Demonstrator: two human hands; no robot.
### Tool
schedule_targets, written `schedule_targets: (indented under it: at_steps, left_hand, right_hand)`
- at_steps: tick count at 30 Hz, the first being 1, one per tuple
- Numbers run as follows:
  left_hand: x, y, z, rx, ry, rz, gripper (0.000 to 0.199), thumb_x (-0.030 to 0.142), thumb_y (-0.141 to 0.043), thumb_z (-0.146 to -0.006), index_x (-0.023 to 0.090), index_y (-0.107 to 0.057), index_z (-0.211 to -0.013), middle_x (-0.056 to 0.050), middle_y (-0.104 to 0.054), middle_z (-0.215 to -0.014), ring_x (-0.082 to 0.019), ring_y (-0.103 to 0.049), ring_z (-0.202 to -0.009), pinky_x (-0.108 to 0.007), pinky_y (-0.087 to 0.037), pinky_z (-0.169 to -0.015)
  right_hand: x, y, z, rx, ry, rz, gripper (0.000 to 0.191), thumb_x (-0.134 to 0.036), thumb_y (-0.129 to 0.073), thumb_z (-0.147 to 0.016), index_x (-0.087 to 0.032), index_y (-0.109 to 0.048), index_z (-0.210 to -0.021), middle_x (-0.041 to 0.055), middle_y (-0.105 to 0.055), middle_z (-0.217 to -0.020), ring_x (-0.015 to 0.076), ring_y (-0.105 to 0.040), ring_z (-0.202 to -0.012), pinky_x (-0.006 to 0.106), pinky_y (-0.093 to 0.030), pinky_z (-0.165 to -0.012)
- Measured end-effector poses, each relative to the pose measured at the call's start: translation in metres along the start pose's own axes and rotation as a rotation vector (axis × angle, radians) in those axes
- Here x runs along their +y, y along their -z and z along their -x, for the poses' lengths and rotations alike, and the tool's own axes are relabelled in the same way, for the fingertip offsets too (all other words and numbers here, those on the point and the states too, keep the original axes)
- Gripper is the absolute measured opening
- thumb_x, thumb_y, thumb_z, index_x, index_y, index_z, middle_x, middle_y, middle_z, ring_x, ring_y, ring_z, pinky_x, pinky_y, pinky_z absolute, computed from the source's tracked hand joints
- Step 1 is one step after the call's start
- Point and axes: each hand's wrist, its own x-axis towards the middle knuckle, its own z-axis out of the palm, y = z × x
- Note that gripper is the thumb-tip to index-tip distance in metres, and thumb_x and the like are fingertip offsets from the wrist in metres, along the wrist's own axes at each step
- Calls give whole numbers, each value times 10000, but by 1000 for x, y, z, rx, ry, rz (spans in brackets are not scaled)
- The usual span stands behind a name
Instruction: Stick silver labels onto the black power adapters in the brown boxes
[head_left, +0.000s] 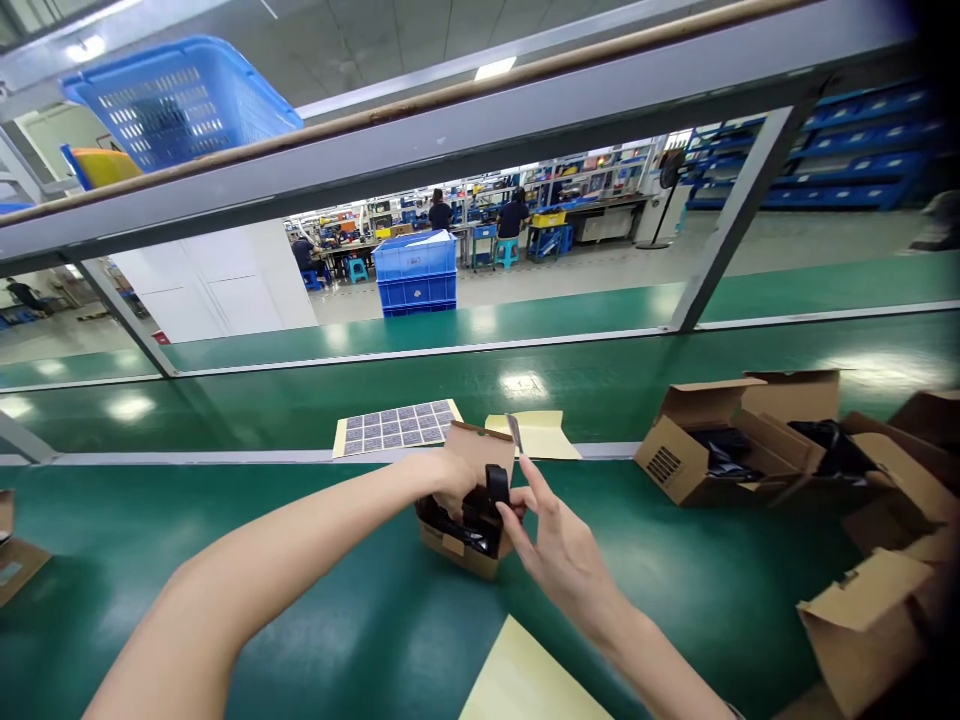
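An open brown cardboard box (459, 556) stands on the green surface in front of me, its lid flap (480, 447) raised. My left hand (451, 482) reaches down into it, fingers curled; whatever they grip is hidden. Dark, shiny plastic-wrapped contents (474, 540) show inside. My right hand (559, 540) pinches a black, rounded part (496, 484) between thumb and fingers at the box's right edge. A small greyish label (514, 432) sits at the tip of my raised right index finger.
Behind the box lie a sheet of printed labels (401, 427) and a yellowish backing sheet (541, 436). Another pale yellow sheet (529, 680) lies near me. Several open boxes crowd the right, including one with black contents (667, 462). A metal rail (420, 120) crosses above.
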Motion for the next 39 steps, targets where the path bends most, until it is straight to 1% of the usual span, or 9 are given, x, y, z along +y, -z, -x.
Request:
schedule_targets:
  at_steps: [3, 8, 12, 15, 17, 22, 27, 32, 39]
  left_hand:
    - [-2, 4, 12, 95, 30, 17, 110, 241, -766, -727, 180, -684, -687, -50, -683, -654, -239, -666, -701, -318, -517, -693]
    - [-18, -6, 71, 480, 142, 94, 145, 216, -539, -895, 158, -648, -970, -92, -676, -939, -244, -663, -856, -349, -539, -781]
    - [-26, -49, 100, 840, 218, 271, 255, 173, -443, -955, 180, -600, -1155, -93, -566, -1089, -216, -609, -994, -358, -536, -878]
    - [-24, -87, 96, 1224, 118, 711, 293, 156, -513, -925, 248, -642, -1172, -64, -521, -1094, -205, -565, -1059, -354, -526, -925]
    - [-19, -102, 87, 1343, 57, 924, 292, 167, -526, -925, 271, -662, -1162, -64, -502, -1140, -209, -544, -1103, -361, -520, -941]
    - [-7, -102, 63, 1279, -36, 1156, 212, 307, -539, -957, 216, -645, -1116, -78, -560, -1140, -215, -580, -1096, -333, -526, -912]
    - [2, -84, 60, 1045, -112, 1380, 270, 394, -540, -955, 184, -549, -1125, -76, -651, -1057, -203, -670, -959, -341, -551, -858]
    - [-1, -60, 85, 752, 9, 1666, 333, 442, -479, -975, 214, -425, -1211, -67, -653, -1049, -189, -723, -808, -368, -563, -780]
    - [-14, -52, 106, 656, -62, 1410, 235, 253, -667, -858, 166, -564, -1050, -62, -626, -1037, -183, -652, -946, -333, -497, -881]
  right_hand:
    - [1, 3, -1, 1, 0, -8, 668, -170, -450, -1001, -162, -110, -1575, 28, -659, -829, 163, -638, -658, 284, -551, -621]
    - [1, 5, -3, 0, 24, -16, 673, -174, -423, -1014, -140, -63, -1582, 39, -648, -839, 160, -630, -648, 271, -545, -603]
    - [2, 1, -11, -57, 124, -25, 665, -193, -392, -1022, -189, -53, -1594, 28, -655, -802, 180, -648, -652, 287, -559, -606]
    - [0, 3, -22, -143, 167, -28, 649, -223, -389, -1020, -210, -99, -1601, 20, -672, -760, 198, -652, -605, 300, -566, -559]
    - [-4, 8, -31, -196, 150, -47, 667, -226, -391, -1015, -221, -81, -1605, 69, -719, -913, 223, -705, -733, 329, -599, -623]
    - [-16, 13, -58, -243, 127, -247, 783, -194, -456, -977, -277, 15, -1597, 147, -559, -1420, 256, -595, -1252, 440, -548, -967]
    - [-11, 4, -83, -410, 54, -470, 769, -212, -459, -989, -293, 17, -1588, 58, -709, -1103, 194, -707, -950, 390, -574, -876]
    - [-5, 4, -94, -501, 53, -480, 722, -270, -418, -1013, -268, 22, -1585, 55, -668, -1029, 191, -659, -849, 378, -556, -797]
    - [-15, 5, -95, -512, -126, -668, 691, -319, -384, -1030, -218, 19, -1582, 16, -632, -890, 166, -576, -761, 335, -486, -777]
